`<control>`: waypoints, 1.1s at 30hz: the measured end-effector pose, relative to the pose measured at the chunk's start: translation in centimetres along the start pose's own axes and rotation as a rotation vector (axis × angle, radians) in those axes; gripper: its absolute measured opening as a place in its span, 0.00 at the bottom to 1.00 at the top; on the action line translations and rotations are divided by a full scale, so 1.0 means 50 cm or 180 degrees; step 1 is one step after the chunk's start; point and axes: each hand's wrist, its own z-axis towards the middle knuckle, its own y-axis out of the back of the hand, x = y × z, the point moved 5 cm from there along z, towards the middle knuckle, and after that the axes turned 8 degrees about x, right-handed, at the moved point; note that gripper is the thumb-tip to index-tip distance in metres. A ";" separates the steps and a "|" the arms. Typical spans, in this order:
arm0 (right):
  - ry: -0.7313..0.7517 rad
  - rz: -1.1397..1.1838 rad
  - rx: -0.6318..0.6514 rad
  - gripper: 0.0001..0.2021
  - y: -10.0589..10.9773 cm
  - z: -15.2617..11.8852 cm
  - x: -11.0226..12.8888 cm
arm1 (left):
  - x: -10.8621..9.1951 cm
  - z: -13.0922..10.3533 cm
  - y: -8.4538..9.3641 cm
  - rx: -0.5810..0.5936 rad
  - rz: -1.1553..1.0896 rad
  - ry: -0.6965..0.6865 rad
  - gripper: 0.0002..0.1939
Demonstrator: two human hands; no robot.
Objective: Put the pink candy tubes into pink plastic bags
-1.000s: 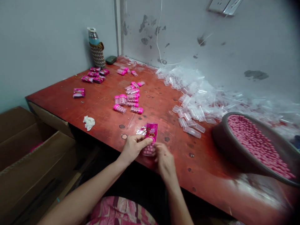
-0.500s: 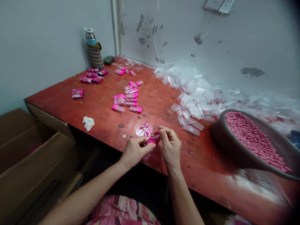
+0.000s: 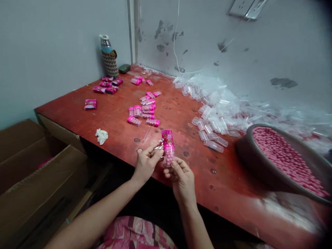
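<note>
Between my hands, near the table's front edge, a clear bottle of pink balls [image 3: 169,157] stands upright under a pink printed wrapper [image 3: 167,137]. My right hand [image 3: 183,174] pinches the bottle's lower end. My left hand [image 3: 148,160] is closed at the bottle's left side, its fingers on a shiny clear and pink film [image 3: 159,148]. Several filled bottles with pink caps [image 3: 137,110] lie farther back on the red table [image 3: 116,128]. A brown bowl [image 3: 246,147] at the right holds many pink balls [image 3: 287,159].
A large heap of clear empty bottles [image 3: 220,110] lies along the back wall. Pink packs [image 3: 111,90], a flask in a knitted cover [image 3: 110,62] and a crumpled white tissue [image 3: 101,136] are at the left. Cardboard boxes [image 3: 52,176] stand below the table's left edge.
My right hand has moved down to the bottle's lower end. The bottle and wrapper now show upright between my hands. The whole view has shifted slightly.
</note>
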 end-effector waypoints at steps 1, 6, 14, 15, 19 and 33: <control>-0.0019 0.0074 0.0006 0.09 -0.001 0.000 0.001 | -0.007 -0.003 0.008 -0.0114 0.0336 -0.0156 0.19; -0.0096 0.0190 0.0014 0.08 -0.004 -0.006 -0.002 | -0.031 -0.014 0.013 -0.0133 0.1662 -0.0772 0.10; -0.0083 0.0147 0.0026 0.07 -0.005 -0.011 -0.010 | -0.033 -0.008 0.012 0.0221 0.2170 -0.1096 0.10; -0.0088 0.0154 0.0028 0.07 -0.005 -0.011 -0.011 | -0.033 -0.006 0.013 0.0237 0.2170 -0.1070 0.10; -0.0116 0.0194 0.0049 0.06 -0.006 -0.013 -0.010 | -0.037 0.002 0.014 0.0345 0.2203 -0.1021 0.08; 0.0069 -0.0647 -0.0095 0.10 0.000 -0.023 -0.005 | 0.018 0.017 -0.018 0.0631 -0.0574 0.0620 0.16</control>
